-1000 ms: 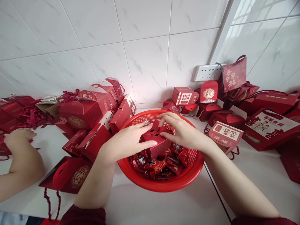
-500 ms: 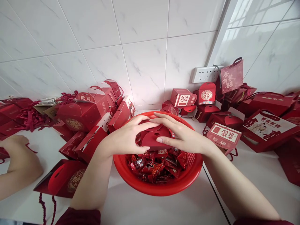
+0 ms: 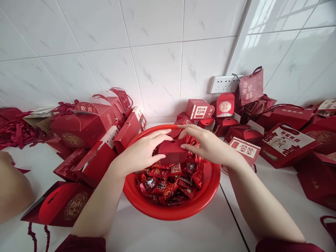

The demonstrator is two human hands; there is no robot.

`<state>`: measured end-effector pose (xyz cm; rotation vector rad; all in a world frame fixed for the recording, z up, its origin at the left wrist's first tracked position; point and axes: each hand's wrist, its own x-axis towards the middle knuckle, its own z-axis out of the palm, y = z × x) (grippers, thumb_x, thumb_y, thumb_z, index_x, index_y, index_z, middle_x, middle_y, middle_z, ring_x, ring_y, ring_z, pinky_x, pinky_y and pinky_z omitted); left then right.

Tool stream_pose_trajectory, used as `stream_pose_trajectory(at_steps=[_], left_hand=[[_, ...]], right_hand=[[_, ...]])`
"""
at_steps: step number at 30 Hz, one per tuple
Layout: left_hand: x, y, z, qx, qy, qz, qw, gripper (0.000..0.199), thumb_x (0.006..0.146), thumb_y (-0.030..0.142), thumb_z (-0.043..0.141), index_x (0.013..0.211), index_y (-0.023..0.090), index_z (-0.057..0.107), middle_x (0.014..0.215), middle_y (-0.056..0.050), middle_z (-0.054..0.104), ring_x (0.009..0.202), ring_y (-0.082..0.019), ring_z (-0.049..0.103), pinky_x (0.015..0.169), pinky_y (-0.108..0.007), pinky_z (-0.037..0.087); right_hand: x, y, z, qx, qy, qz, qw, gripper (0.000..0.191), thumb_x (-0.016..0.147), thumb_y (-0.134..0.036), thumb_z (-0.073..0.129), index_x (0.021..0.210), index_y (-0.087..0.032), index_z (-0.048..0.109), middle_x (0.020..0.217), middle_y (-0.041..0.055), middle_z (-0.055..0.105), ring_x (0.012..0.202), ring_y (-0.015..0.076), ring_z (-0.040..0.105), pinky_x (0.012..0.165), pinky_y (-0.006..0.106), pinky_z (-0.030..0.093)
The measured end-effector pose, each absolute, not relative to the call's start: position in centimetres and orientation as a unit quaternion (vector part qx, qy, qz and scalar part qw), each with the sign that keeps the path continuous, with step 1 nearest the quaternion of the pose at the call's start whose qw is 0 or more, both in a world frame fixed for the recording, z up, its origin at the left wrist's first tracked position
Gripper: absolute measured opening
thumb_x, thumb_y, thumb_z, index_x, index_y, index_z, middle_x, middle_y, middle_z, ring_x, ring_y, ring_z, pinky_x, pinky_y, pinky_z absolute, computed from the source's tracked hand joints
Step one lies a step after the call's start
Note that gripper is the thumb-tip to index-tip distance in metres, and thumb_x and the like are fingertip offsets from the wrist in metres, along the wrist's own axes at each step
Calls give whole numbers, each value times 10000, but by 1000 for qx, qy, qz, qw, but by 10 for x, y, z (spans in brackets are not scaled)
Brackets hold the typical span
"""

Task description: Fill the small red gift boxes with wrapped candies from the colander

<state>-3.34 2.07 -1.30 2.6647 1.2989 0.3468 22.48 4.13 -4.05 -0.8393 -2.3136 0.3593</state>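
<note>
A small dark red gift box sits between my two hands, above the wrapped candies in a red plastic basket. My left hand grips the box's left side, its thumb low and its fingers over the top edge. From the right, my right hand holds the same box, with the thumb against its upper front edge. The box's top flap shows partly between the fingers. Its far side is hidden.
Red gift boxes crowd the left, with an opened one nearer me. More boxes stand on the right, below a wall socket. Another person's arm reaches in at the far left.
The view has shifted slightly to the right. The box between my hands has tilted so that more of its plain front shows. My right thumb has drawn back toward its edge.
</note>
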Motion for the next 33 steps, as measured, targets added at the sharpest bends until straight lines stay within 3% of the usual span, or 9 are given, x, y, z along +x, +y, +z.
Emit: stream_pose_trajectory(at_steps=[5,12,25,33], left_hand=[[-34,29,-17,893,428,120,76,468,941,168,560,1400,257,540,1522,11,487,1405,-180,454,1200,-363,364],[-42,38,-20,894,428,110,70,482,930,110,524,1393,237,562,1457,11,559,1340,-191,533,1163,-366,414],[-38,36,-22,901,422,85,48,342,971,287,551,1293,245,659,1449,-23,569,1353,-225,516,1164,-410,398],[-33,31,-17,892,428,144,-12,301,942,318,618,1216,229,708,1252,-40,646,1087,-212,641,976,-368,513]], right_hand=[[233,39,-36,-269,-910,138,285,282,970,-120,495,1188,-239,628,1297,35,645,1231,201,587,1057,358,460],[221,45,-44,-259,-919,116,272,280,944,-221,621,1224,-205,635,1256,65,668,1171,222,615,1026,374,485],[209,37,-46,-267,-923,91,262,259,944,-103,533,1126,-158,709,1115,80,722,1039,221,660,952,387,511],[208,38,-47,-322,-902,4,288,227,963,-286,602,1130,-156,684,1105,87,727,1054,259,653,935,437,509]])
